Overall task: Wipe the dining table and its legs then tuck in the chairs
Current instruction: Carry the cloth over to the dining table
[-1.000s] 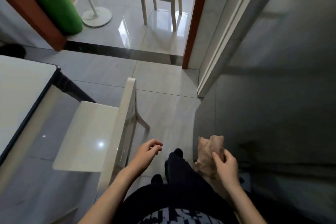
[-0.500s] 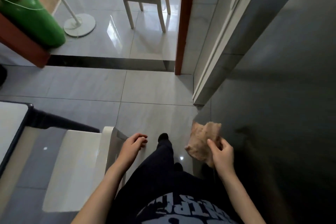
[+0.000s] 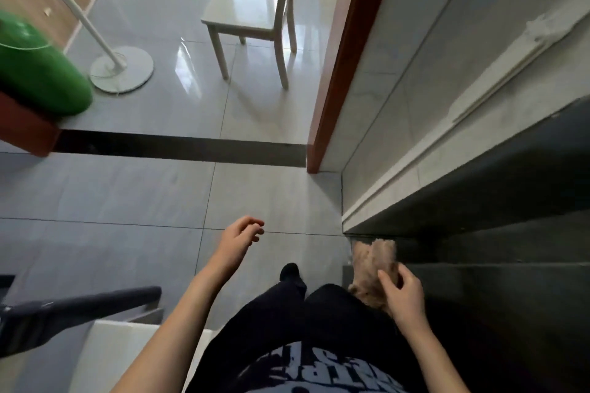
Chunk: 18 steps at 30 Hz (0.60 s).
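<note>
Gripping tan cloth [image 3: 373, 268] in right hand [image 3: 404, 297]; left hand [image 3: 238, 239] empty, apart

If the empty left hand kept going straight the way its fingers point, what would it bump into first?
Probably the grey tiled floor. The left hand points forward and rightward, fingers loosely curled, with nothing between it and the tiles. The pale wall base lies further right; depth is unclear.

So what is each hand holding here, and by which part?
The right hand grips a tan cloth around its bunched middle, one end poking out beyond the fingers. The left hand holds nothing, fingers loosely curled.
</note>
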Tool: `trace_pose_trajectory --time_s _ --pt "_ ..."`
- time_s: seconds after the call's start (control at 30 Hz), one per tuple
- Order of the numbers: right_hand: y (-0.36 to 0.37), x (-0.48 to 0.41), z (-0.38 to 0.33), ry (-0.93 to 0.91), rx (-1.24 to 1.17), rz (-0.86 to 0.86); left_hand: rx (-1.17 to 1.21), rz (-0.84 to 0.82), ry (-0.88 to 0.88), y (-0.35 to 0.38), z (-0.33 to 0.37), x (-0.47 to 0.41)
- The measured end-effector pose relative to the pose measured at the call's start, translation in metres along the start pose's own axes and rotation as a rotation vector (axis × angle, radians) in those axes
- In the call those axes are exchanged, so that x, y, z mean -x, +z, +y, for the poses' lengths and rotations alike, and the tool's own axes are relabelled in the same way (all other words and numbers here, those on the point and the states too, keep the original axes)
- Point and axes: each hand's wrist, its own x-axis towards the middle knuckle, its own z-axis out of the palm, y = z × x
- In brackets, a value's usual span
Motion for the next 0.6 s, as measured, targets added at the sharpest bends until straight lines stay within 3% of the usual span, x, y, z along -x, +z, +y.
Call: trace_pose_trajectory --time_s 0.23,0.6 --pt "0.05 -0.104 -0.116 -0.079 0.013 -0.118 0.09 0.146 -0.038 -0.062 0.024 -0.06" --pt "0.208 -0.256 -0.336 -0.361 0.153 -0.59 0.532 0.705 -0.466 -0.144 -0.022 -0.113"
